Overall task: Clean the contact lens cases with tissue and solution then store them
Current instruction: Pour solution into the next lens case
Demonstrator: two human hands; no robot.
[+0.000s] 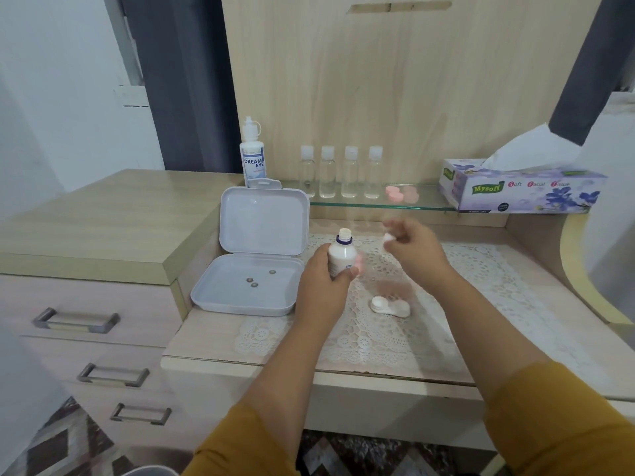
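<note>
My left hand (pixel 321 274) grips a small white solution bottle (pixel 342 252) upright over the lace mat, its neck uncapped. My right hand (pixel 414 247), blurred, pinches a small white cap (pixel 388 238) to the right of the bottle. A white contact lens case (pixel 390 306) lies on the lace mat (pixel 446 304) below my right hand, one well uncovered. A pink lens case (pixel 402 194) rests on the glass shelf. A tissue box (pixel 522 190) sits at the shelf's right end. An open white storage box (pixel 251 269) stands left of the mat.
A larger Dream Eye bottle (pixel 253 156) and several clear bottles (pixel 340 173) stand on the glass shelf (pixel 429 204). The storage box tray holds three small dark round bits (pixel 252 281). Drawers (pixel 86 321) lie to the left, a raised cabinet top (pixel 103 218) above them.
</note>
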